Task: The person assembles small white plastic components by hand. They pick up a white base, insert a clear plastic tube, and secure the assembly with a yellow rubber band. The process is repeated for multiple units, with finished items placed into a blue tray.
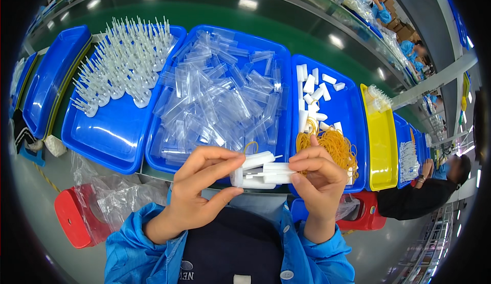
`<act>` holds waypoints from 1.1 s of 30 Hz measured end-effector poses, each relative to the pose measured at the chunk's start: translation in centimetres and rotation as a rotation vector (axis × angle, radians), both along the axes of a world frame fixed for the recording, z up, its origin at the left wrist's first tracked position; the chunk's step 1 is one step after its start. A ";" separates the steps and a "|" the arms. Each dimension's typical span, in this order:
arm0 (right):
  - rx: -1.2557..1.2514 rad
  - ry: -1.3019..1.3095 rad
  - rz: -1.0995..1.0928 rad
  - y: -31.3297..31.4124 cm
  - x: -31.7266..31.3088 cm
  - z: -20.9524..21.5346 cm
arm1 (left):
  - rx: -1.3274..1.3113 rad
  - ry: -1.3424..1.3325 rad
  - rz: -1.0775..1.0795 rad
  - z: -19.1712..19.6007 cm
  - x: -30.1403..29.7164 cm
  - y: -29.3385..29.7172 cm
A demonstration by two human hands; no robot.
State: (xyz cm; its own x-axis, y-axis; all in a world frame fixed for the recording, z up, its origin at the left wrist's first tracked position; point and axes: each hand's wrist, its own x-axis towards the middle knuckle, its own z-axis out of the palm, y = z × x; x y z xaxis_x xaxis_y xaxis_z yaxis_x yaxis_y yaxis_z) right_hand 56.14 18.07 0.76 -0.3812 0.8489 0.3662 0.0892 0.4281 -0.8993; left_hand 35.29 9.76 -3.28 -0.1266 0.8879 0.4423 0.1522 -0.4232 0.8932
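Green conveyor surface (276, 25) across the far side; blue trays (105, 135) in a row nearer you. The white assembly (276, 175), blocks around thin prongs, is at near centre, before the clear sleeves (215, 94). Your left hand (204, 181) pinches its left end between thumb and fingers; your right hand (319, 179) grasps the blocks' right ends. Yellow loop (251, 142) stands at your left fingertips.

Handling, by judgement: light; blocks look like soft foam, easily dented; prongs stiffer, perhaps liable to bend. Best hold: the flat left end, with a light touch on the blocks' outer faces. Probably not slippery.

Writing: pale lettering and an oval emblem on your dark shirt (230, 243). Small mark on the red stool (377, 221) at right, too small to read. None made out on the assembly.
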 end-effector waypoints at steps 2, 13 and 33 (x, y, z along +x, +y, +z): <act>0.109 -0.080 0.008 -0.1 -0.4 0.4 | -0.030 -0.026 -0.019 0.0 0.1 -0.1; 0.313 -0.183 0.008 -0.7 -1.5 0.4 | -0.059 -0.101 -0.054 0.0 0.0 0.1; 0.088 0.279 0.087 -1.2 -3.9 -0.5 | -0.120 -0.672 -0.236 0.4 -0.1 0.2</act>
